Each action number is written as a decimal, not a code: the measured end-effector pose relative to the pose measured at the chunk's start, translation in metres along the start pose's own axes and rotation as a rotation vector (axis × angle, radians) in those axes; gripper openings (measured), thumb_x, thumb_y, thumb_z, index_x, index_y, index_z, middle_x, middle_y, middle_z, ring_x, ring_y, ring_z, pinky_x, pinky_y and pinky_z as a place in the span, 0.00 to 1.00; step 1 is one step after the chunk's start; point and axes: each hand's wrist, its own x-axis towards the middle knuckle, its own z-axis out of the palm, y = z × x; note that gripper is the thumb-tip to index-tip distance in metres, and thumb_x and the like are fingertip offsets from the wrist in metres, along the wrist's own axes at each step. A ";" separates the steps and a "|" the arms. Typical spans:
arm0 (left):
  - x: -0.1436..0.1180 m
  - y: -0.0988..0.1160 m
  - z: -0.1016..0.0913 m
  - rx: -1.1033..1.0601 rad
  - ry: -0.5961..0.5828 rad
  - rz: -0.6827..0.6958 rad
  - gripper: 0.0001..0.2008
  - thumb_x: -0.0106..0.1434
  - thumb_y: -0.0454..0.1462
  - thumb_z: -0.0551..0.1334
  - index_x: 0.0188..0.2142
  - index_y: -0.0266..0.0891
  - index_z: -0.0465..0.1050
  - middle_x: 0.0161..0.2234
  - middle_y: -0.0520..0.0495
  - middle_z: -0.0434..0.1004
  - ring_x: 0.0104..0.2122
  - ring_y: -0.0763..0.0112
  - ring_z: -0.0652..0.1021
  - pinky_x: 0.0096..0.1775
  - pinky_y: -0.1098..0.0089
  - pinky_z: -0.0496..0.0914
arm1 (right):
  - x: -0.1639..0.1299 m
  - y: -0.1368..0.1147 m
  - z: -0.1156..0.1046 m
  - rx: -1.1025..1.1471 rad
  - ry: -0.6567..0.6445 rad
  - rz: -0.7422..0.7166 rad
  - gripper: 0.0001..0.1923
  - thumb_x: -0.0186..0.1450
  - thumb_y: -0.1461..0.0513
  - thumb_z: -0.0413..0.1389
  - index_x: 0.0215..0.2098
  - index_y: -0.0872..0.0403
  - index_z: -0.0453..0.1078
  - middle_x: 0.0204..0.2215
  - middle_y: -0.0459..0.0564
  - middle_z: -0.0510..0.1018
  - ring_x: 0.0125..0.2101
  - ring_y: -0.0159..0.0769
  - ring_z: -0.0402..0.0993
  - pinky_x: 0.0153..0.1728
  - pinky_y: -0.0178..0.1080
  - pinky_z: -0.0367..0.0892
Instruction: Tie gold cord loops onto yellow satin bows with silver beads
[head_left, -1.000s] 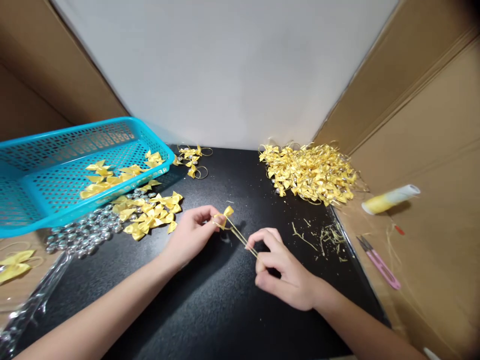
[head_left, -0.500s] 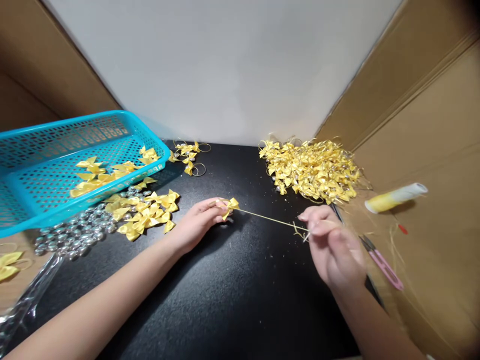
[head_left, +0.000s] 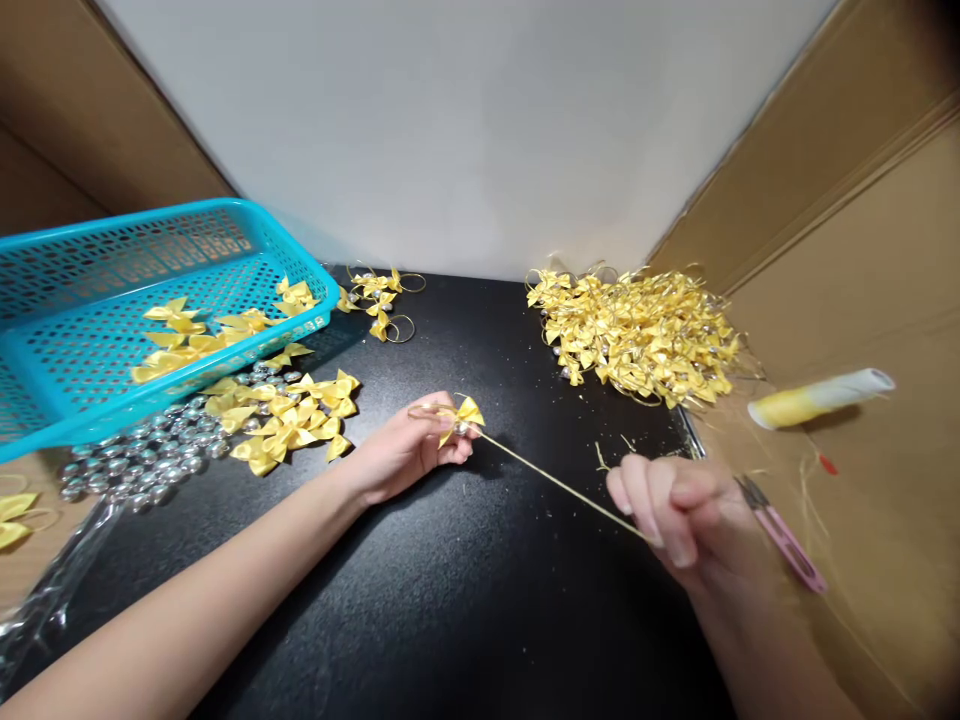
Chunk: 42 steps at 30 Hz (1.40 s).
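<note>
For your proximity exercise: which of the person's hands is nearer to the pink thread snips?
The right hand. It is just beside the pink thread snips, pulling the gold cord. The left hand is across the mat, pinching the yellow bow.

A black tabletop (head_left: 465,600) carries loose yellow bows (head_left: 289,420) and silver beads (head_left: 142,465) at the left. A big heap of finished bows (head_left: 645,335) lies far right, a few looped bows (head_left: 379,300) far centre.

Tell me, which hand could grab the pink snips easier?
Probably the right hand. It pulls the gold string taut just beside the pink snips lying on the cardboard. The left hand is farther away, its grip pinching the yellow bow over the black mat.
</note>
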 end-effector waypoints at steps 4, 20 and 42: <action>-0.006 0.010 0.000 -0.062 -0.162 0.059 0.10 0.53 0.34 0.72 0.26 0.38 0.70 0.23 0.51 0.80 0.20 0.78 0.77 0.23 0.81 0.70 | -0.002 0.021 -0.006 -0.023 -0.140 0.247 0.08 0.65 0.55 0.59 0.38 0.42 0.80 0.11 0.40 0.64 0.17 0.27 0.58 0.24 0.35 0.57; -0.031 -0.018 0.025 -0.069 -0.556 -0.274 0.13 0.53 0.39 0.70 0.24 0.37 0.67 0.27 0.47 0.78 0.27 0.68 0.79 0.28 0.73 0.70 | 0.022 0.061 -0.015 -0.498 0.355 0.379 0.16 0.59 0.51 0.60 0.39 0.52 0.81 0.37 0.52 0.82 0.31 0.35 0.72 0.37 0.40 0.68; -0.024 -0.034 0.026 -0.112 -0.233 -0.173 0.12 0.50 0.36 0.72 0.23 0.36 0.69 0.30 0.48 0.77 0.32 0.71 0.77 0.38 0.70 0.70 | 0.076 0.053 -0.034 -0.525 0.476 0.304 0.14 0.56 0.54 0.60 0.33 0.54 0.79 0.32 0.49 0.79 0.29 0.31 0.67 0.33 0.37 0.65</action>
